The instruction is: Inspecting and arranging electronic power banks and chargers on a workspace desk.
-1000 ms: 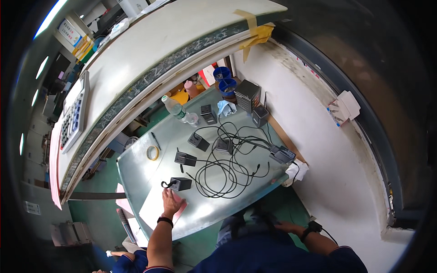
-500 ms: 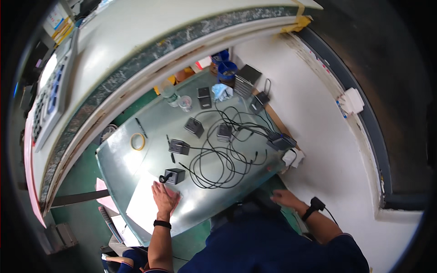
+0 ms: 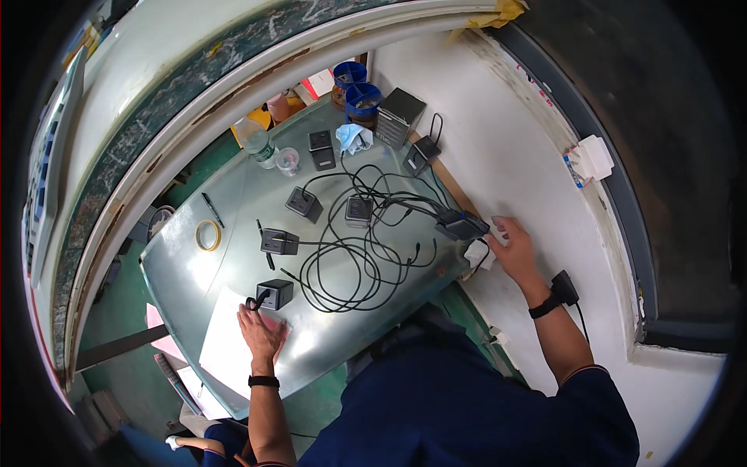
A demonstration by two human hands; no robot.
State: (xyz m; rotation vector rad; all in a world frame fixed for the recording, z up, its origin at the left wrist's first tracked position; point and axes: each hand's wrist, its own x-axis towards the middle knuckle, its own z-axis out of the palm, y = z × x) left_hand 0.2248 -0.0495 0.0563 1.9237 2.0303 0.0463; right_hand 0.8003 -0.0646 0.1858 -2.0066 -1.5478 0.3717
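Note:
My left hand rests on white paper at the table's near left, fingers stretched out and holding nothing visible. Its fingertips are close to a small black loop beside a dark boxy device; whether they touch it I cannot tell. My right hand is over the right end of the table, thumb and fingers apart. Just left of its fingertips lies a black device among bunched cables. Coiled black cables spread across the middle, between similar boxes such as this one.
The glass-topped table carries a tape roll, a pen, a bottle, a plastic cup and a blue mask. Blue bins stand at the back. A white wall borders the right. Another person's arm shows lower left.
My right hand has moved forward from beside my body to the black device at the table's right end. My left hand stays on the paper. The view has shifted slightly.

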